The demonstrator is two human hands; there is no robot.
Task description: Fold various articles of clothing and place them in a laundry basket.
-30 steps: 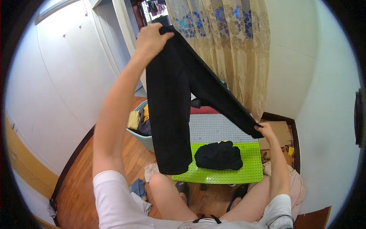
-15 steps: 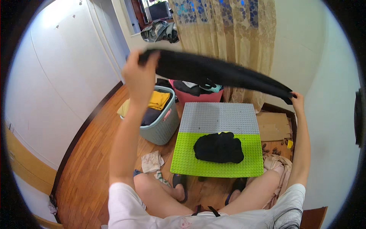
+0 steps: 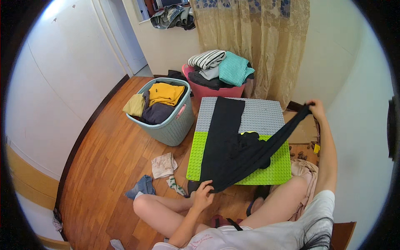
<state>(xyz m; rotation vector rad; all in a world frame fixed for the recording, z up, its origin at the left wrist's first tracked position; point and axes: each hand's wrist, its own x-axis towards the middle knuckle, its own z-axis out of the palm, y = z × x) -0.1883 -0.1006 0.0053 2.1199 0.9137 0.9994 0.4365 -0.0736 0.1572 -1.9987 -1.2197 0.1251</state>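
Note:
A pair of black leggings (image 3: 221,137) lies partly across the studded grey and green table (image 3: 264,110). One leg stretches flat toward the far edge; the other is pulled up to the right. At the near edge of the table, my left hand (image 3: 203,196) is closed on the leggings' near end. Raised past the table's right side, my right hand (image 3: 317,110) grips the end of the lifted leg. A bundled black cloth (image 3: 265,162) on the green half is mostly covered by the leggings.
A pale blue laundry basket (image 3: 171,129) of folded clothes stands left of the table. Behind is a pink tub (image 3: 229,91) with striped garments. Cloths (image 3: 163,165) and a denim piece (image 3: 141,187) lie on the wooden floor. A wall rises close on the right.
The leggings have come down from being held stretched in the air onto the table. My left hand has dropped toward my lap; my right hand stays raised at the right.

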